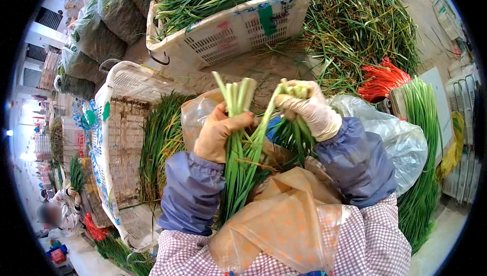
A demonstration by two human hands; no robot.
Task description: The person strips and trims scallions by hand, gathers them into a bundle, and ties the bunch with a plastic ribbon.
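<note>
My left hand (215, 136) wears a thin tan glove and is closed round a bunch of chives (238, 162), pale stem ends up and green leaves hanging down. In a pale glove, my right hand (314, 108) is closed on a smaller bunch of chives (297, 134), its leaves drooping below the fingers. One long stalk slants between the two hands. Beneath them, a translucent orange-patterned plastic apron (276, 225) covers my lap.
A white crate (223, 40) heaped with chives stands ahead. At left, another crate (104, 159) holds some leaves. Loose trimmings (360, 17) pile up ahead right. Red ties (383, 80) lie beside a long chive bundle (421, 124). Full bags (101, 37) and another person (66, 207) are left.
</note>
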